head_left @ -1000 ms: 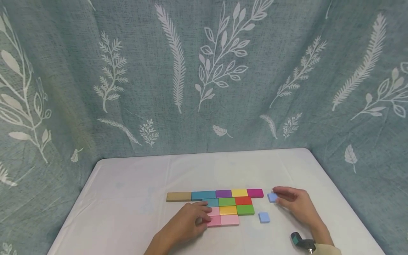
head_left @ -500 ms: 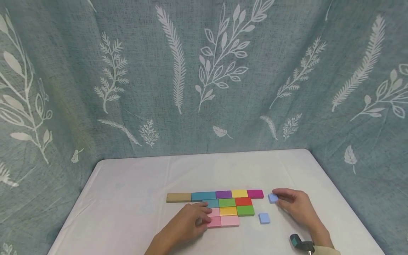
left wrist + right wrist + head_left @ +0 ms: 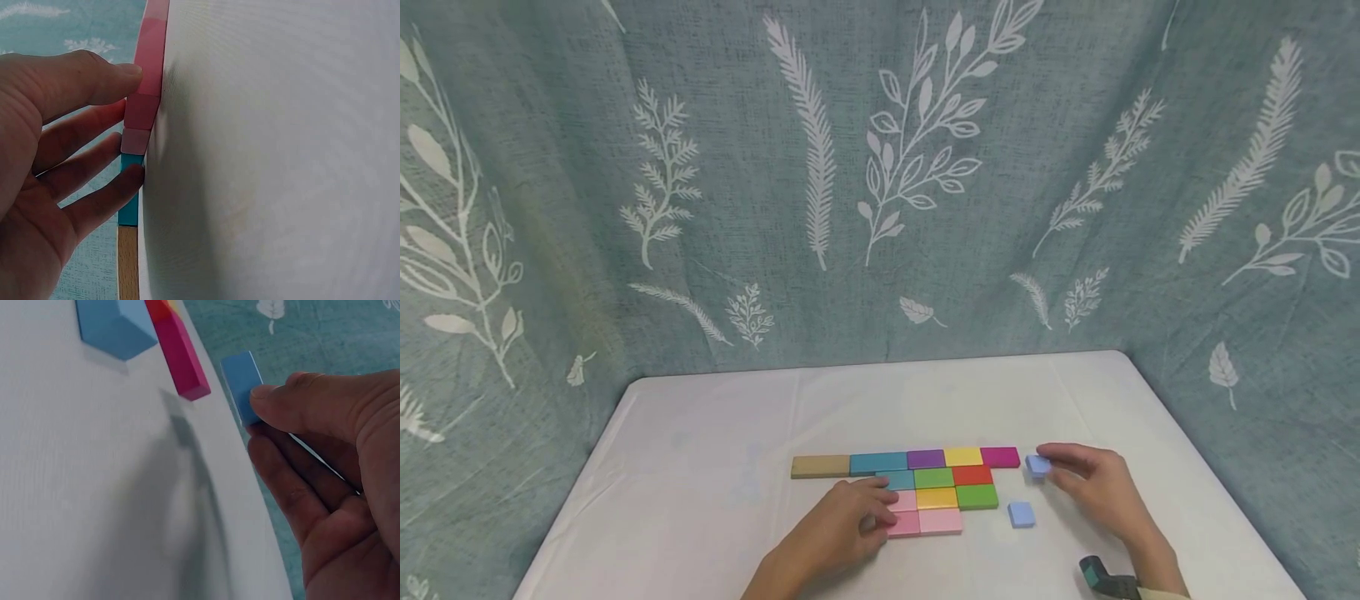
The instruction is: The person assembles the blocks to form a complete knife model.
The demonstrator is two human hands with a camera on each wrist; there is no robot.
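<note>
In the head view my right hand (image 3: pixel 1097 483) pinches a small light blue block (image 3: pixel 1037 466) between thumb and fingers, just right of the magenta block (image 3: pixel 1000 457). The right wrist view shows this blue block (image 3: pixel 241 384) held clear of the table. My left hand (image 3: pixel 838 521) rests at the left ends of the staggered block rows, its fingers fairly straight. Its thumb touches the dark pink block (image 3: pixel 150 69) in the left wrist view, and another finger touches a teal block (image 3: pixel 130 209). The left hand hides parts of the front rows.
Another light blue block (image 3: pixel 1021 514) lies alone right of the rows. The back row begins with a wooden block (image 3: pixel 820 467) at the left and a blue block (image 3: pixel 878 462). A white-covered table (image 3: pixel 715 417) carries everything, with a patterned curtain (image 3: pixel 850 317) behind.
My right hand has raised the light blue block off the table and shifted it slightly left, towards the magenta block. The left hand has stayed in place.
</note>
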